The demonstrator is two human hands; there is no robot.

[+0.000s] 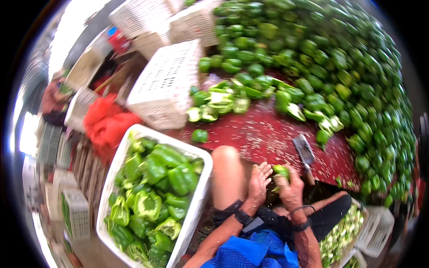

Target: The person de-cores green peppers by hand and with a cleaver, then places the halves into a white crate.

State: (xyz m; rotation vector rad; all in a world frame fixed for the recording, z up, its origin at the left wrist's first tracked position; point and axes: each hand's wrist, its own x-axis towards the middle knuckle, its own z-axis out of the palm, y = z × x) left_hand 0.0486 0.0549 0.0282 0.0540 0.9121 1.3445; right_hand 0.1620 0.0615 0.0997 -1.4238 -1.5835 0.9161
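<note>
Blue mesh bag [250, 252], right hand [291, 190] gripping green pepper [281, 170], left hand [259, 183] open beside it

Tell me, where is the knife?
The grey cleaver knife lies on the dark red surface, just above and right of the right hand, near the green pepper pile.

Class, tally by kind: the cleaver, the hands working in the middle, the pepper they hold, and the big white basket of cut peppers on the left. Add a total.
Cleaver: 1
Hands: 2, left hand, right hand
Held pepper: 1
White basket: 1
Total: 5
</note>
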